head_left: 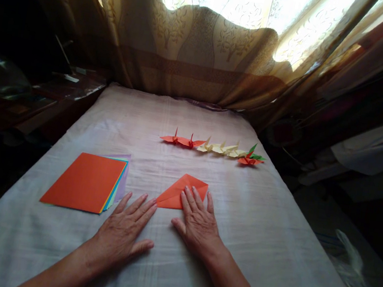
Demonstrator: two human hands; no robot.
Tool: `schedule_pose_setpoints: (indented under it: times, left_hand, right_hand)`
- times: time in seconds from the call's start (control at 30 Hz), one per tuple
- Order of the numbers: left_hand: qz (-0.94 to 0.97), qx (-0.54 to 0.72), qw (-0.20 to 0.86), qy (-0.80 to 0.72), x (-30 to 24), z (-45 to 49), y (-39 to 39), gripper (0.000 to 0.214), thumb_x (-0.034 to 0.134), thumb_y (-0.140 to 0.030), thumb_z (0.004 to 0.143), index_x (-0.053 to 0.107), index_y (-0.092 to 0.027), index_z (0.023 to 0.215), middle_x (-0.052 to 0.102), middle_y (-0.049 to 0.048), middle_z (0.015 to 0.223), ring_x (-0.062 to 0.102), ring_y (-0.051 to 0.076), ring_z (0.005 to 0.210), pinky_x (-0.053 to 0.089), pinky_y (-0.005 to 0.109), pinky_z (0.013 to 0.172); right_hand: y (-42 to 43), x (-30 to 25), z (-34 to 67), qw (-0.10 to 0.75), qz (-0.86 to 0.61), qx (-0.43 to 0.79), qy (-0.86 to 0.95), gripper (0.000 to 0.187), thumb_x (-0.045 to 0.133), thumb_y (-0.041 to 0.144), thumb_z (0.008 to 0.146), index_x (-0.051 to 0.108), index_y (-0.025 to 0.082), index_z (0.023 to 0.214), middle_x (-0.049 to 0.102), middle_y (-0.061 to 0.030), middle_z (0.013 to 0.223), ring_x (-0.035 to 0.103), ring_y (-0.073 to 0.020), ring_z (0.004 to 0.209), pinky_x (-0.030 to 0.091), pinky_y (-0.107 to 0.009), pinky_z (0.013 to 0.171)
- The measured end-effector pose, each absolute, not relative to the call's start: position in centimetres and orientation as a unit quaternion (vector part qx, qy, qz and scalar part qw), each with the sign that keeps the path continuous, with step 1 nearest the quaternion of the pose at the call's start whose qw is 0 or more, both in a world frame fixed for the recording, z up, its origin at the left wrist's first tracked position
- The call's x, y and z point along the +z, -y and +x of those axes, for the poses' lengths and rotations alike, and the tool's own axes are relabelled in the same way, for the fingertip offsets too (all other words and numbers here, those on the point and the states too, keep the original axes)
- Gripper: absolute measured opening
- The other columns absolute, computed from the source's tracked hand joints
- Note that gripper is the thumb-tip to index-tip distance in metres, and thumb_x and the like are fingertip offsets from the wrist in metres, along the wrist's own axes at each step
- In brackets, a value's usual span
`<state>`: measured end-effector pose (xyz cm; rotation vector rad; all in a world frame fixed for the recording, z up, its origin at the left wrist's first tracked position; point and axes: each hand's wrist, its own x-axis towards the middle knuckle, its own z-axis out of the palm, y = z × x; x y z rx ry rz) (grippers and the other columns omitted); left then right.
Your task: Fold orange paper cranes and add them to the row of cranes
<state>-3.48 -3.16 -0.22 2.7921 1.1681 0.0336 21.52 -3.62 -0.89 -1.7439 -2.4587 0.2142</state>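
A folded piece of orange origami paper (177, 190), kite-shaped with creases, lies flat on the cloth-covered surface. My right hand (199, 221) rests palm down over its right part, fingers stretched out and hiding some of it. My left hand (124, 227) lies flat on the cloth, fingers extended, with the fingertips at the paper's left point. Left of that hand sits a stack of square coloured paper (83, 180), orange on top, with yellow, blue, pale green and lilac edges showing.
Beyond the paper stands a row of folded paper cranes: red ones (182, 141), cream ones (222, 149), and a green one (257, 156) beside an orange-red one (249, 161). A patterned curtain (199, 44) hangs at the far edge of the pale cloth (143, 270).
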Motion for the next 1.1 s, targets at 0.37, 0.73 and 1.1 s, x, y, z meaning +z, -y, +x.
schedule_pose_setpoints:
  times: [0.37, 0.73, 1.1]
  left_hand:
    - [0.927, 0.031, 0.044, -0.372, 0.0, -3.8, 2.8, 0.067, 0.038, -0.065, 0.092, 0.045, -0.023, 0.143, 0.049, 0.0052, 0.146, 0.041, 0.029, 0.136, 0.003, 0.049, 0.118]
    - [0.923, 0.031, 0.044, -0.380, 0.0, -4.9, 2.7, 0.064, 0.047, -0.062, 0.090, 0.047, -0.025, 0.142, 0.049, 0.0058, 0.145, 0.041, 0.030, 0.136, 0.005, 0.050, 0.118]
    - [0.883, 0.093, -0.034, -0.460, 1.0, -1.2, 2.2, 0.049, 0.039, -0.051, 0.097, 0.059, -0.019, 0.129, 0.058, 0.0103, 0.137, 0.049, 0.030, 0.129, 0.022, 0.053, 0.113]
  right_hand:
    - [3.0, -1.1, 19.5, 0.065, -0.479, 0.146, 0.863, 0.067, 0.039, 0.055, 0.097, 0.027, 0.017, 0.151, 0.021, -0.0076, 0.157, 0.019, -0.0221, 0.146, 0.011, -0.051, 0.120]
    - [2.8, -0.7, 25.0, -0.010, -0.576, 0.125, 0.808, 0.064, 0.043, 0.046, 0.096, 0.027, 0.016, 0.151, 0.018, -0.0095, 0.157, 0.018, -0.0257, 0.146, 0.009, -0.056, 0.118]
    - [2.9, -1.0, 24.3, 0.012, -0.590, 0.110, 0.800, 0.065, 0.043, 0.049, 0.095, 0.030, 0.016, 0.150, 0.022, -0.0115, 0.156, 0.022, -0.0271, 0.145, 0.011, -0.057, 0.117]
